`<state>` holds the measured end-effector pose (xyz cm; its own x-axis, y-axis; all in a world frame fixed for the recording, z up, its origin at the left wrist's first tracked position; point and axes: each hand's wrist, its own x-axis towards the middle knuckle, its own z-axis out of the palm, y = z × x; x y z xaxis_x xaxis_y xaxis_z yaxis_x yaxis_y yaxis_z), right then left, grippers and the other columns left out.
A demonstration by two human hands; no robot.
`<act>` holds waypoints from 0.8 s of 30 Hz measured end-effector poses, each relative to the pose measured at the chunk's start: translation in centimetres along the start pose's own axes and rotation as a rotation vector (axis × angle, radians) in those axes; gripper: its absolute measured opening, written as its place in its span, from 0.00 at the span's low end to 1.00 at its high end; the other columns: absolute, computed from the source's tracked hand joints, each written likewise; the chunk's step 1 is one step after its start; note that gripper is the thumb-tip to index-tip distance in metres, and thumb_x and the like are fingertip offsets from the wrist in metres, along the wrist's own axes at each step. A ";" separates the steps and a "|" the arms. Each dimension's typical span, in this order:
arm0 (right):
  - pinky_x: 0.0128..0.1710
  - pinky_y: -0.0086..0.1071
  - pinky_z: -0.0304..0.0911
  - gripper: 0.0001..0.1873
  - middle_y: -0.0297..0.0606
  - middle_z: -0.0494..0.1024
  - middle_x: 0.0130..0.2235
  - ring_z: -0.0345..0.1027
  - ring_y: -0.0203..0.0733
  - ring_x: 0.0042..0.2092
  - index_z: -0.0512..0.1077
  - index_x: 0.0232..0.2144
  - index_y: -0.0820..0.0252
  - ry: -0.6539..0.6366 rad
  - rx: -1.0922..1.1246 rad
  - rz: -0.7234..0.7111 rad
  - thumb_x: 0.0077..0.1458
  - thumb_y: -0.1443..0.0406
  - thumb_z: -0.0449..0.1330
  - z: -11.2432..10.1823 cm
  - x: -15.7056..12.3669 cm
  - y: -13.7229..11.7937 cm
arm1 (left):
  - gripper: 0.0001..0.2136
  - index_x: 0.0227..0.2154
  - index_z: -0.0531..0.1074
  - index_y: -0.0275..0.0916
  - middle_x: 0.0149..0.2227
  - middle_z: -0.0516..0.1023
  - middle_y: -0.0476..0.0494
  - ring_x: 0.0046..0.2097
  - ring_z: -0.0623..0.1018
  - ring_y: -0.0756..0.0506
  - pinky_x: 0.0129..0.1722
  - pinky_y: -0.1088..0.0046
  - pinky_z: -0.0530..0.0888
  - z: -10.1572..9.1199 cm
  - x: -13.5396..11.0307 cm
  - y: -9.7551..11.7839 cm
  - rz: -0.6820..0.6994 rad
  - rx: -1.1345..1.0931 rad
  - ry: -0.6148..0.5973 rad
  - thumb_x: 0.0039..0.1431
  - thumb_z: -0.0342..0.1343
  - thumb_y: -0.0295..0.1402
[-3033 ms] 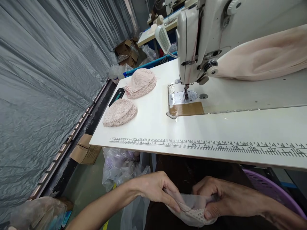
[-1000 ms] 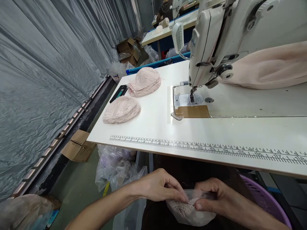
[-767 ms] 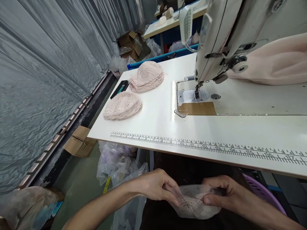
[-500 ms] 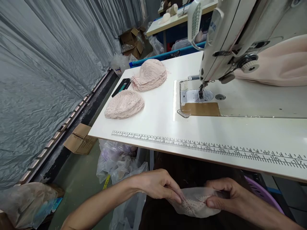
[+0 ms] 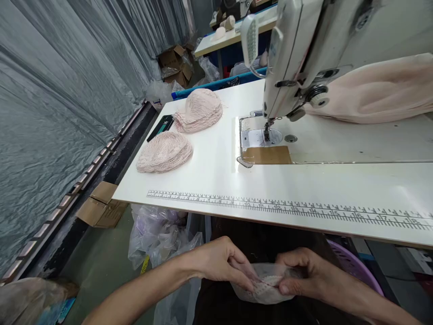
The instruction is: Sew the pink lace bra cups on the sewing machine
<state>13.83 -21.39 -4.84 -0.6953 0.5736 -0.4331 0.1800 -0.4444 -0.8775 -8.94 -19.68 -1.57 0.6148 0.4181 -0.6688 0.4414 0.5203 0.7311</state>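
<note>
Below the table's front edge, my left hand (image 5: pixel 219 264) and my right hand (image 5: pixel 302 275) both pinch a small pale pink lace piece (image 5: pixel 264 289) backed with sheer fabric, held over my lap. The fingers of both hands are closed on its upper edge. On the white sewing table (image 5: pixel 209 176) lie two stacks of pink lace cups: a near stack (image 5: pixel 164 152) and a far stack (image 5: pixel 199 109). The sewing machine (image 5: pixel 297 54) stands at the right, its needle (image 5: pixel 267 131) over the metal plate.
A printed ruler (image 5: pixel 280 208) runs along the table's front edge. Pink fabric (image 5: pixel 372 90) is bundled under the machine arm. A dark phone (image 5: pixel 160 126) lies by the stacks. Plastic bags (image 5: pixel 158 234), a cardboard box (image 5: pixel 99 210) and a purple basket (image 5: pixel 352 266) are below. Grey sheeting (image 5: pixel 50 113) hangs at the left.
My hands have stayed low over my lap, working the lace piece's edge between the fingers and drawing a little closer together. The view has swung slightly; nothing on the table has moved.
</note>
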 end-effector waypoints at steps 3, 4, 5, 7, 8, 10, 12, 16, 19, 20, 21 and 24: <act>0.26 0.27 0.47 0.16 0.30 0.65 0.22 0.55 0.33 0.27 0.72 0.23 0.64 -0.029 -0.007 -0.012 0.44 0.55 0.66 0.0 -0.2 -0.2 | 0.22 0.36 0.79 0.36 0.31 0.81 0.43 0.34 0.79 0.49 0.36 0.79 0.73 -0.3 -0.5 0.3 0.009 0.036 -0.029 0.39 0.67 0.46; 0.26 0.27 0.47 0.16 0.30 0.65 0.22 0.55 0.33 0.27 0.72 0.22 0.64 -0.034 -0.012 -0.016 0.44 0.55 0.66 0.0 -0.2 -0.3 | 0.22 0.36 0.79 0.36 0.31 0.81 0.43 0.34 0.79 0.48 0.36 0.79 0.73 -0.3 -0.7 0.4 0.010 0.041 -0.029 0.39 0.67 0.46; 0.26 0.27 0.47 0.15 0.30 0.65 0.22 0.54 0.33 0.27 0.72 0.22 0.64 -0.037 -0.017 -0.018 0.44 0.56 0.66 0.0 -0.2 -0.3 | 0.22 0.36 0.79 0.35 0.32 0.81 0.42 0.34 0.79 0.48 0.36 0.79 0.73 -0.3 -0.8 0.4 0.008 0.044 -0.029 0.39 0.67 0.46; 0.27 0.27 0.47 0.14 0.30 0.65 0.23 0.55 0.34 0.28 0.71 0.22 0.63 -0.036 -0.026 -0.022 0.45 0.57 0.65 0.1 -0.2 -0.1 | 0.22 0.36 0.79 0.35 0.32 0.81 0.43 0.34 0.79 0.48 0.36 0.79 0.74 -0.3 -1.0 0.4 0.005 0.038 -0.027 0.38 0.67 0.45; 0.28 0.27 0.48 0.13 0.30 0.65 0.23 0.55 0.34 0.28 0.71 0.22 0.63 -0.035 -0.031 -0.022 0.46 0.58 0.65 0.2 -0.3 0.0 | 0.22 0.36 0.79 0.35 0.32 0.81 0.43 0.34 0.79 0.48 0.37 0.78 0.74 -0.3 -1.1 0.4 0.004 0.033 -0.026 0.38 0.67 0.45; 0.28 0.27 0.48 0.12 0.30 0.66 0.25 0.56 0.35 0.29 0.69 0.23 0.62 -0.032 -0.043 -0.024 0.46 0.59 0.64 0.2 -0.4 0.3 | 0.22 0.36 0.78 0.36 0.32 0.81 0.44 0.35 0.80 0.47 0.37 0.77 0.74 -0.4 -1.1 0.3 0.004 0.033 -0.024 0.38 0.68 0.44; 0.28 0.27 0.48 0.11 0.29 0.66 0.25 0.57 0.35 0.30 0.68 0.24 0.61 -0.023 -0.055 -0.029 0.47 0.60 0.64 0.3 -0.5 0.5 | 0.23 0.37 0.78 0.36 0.32 0.81 0.44 0.37 0.80 0.45 0.38 0.75 0.75 -0.4 -1.1 0.2 0.007 0.051 -0.024 0.37 0.68 0.44; 0.29 0.27 0.50 0.13 0.30 0.66 0.27 0.58 0.35 0.31 0.68 0.24 0.61 -0.005 -0.069 -0.080 0.48 0.58 0.64 0.2 -0.6 0.3 | 0.23 0.37 0.78 0.37 0.32 0.81 0.45 0.39 0.80 0.44 0.40 0.73 0.75 -0.7 -1.2 0.1 -0.002 0.100 -0.030 0.37 0.68 0.45; 0.30 0.28 0.51 0.16 0.31 0.65 0.28 0.58 0.35 0.30 0.69 0.21 0.62 -0.016 -0.070 -0.134 0.49 0.56 0.64 0.2 -0.6 -0.1 | 0.24 0.37 0.78 0.37 0.33 0.81 0.45 0.39 0.80 0.44 0.40 0.72 0.76 -0.8 -1.3 0.0 -0.007 0.099 -0.050 0.37 0.68 0.46; 0.30 0.28 0.51 0.17 0.31 0.65 0.27 0.58 0.35 0.30 0.69 0.20 0.62 -0.021 -0.070 -0.145 0.50 0.55 0.63 0.2 -0.5 -0.2 | 0.24 0.37 0.78 0.37 0.33 0.81 0.45 0.39 0.80 0.44 0.40 0.72 0.76 -0.9 -1.4 0.0 -0.012 0.092 -0.056 0.37 0.68 0.46; 0.30 0.28 0.51 0.18 0.31 0.65 0.27 0.58 0.35 0.30 0.69 0.20 0.62 -0.026 -0.071 -0.154 0.51 0.54 0.62 0.2 -0.5 -0.2 | 0.24 0.37 0.78 0.37 0.32 0.81 0.45 0.38 0.80 0.44 0.40 0.72 0.76 -0.9 -1.4 0.0 -0.018 0.081 -0.059 0.37 0.68 0.47; 0.29 0.28 0.52 0.19 0.32 0.66 0.29 0.59 0.35 0.30 0.72 0.24 0.61 -0.042 -0.076 -0.167 0.49 0.50 0.63 0.4 -0.2 -0.2 | 0.25 0.36 0.78 0.37 0.31 0.81 0.46 0.37 0.80 0.45 0.40 0.72 0.76 -0.9 -1.4 -0.3 -0.033 0.043 -0.051 0.36 0.67 0.49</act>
<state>13.62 -21.69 -4.48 -0.7482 0.6048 -0.2727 0.1107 -0.2915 -0.9501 -10.50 -19.74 -0.93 0.6313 0.3622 -0.6858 0.4893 0.5000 0.7146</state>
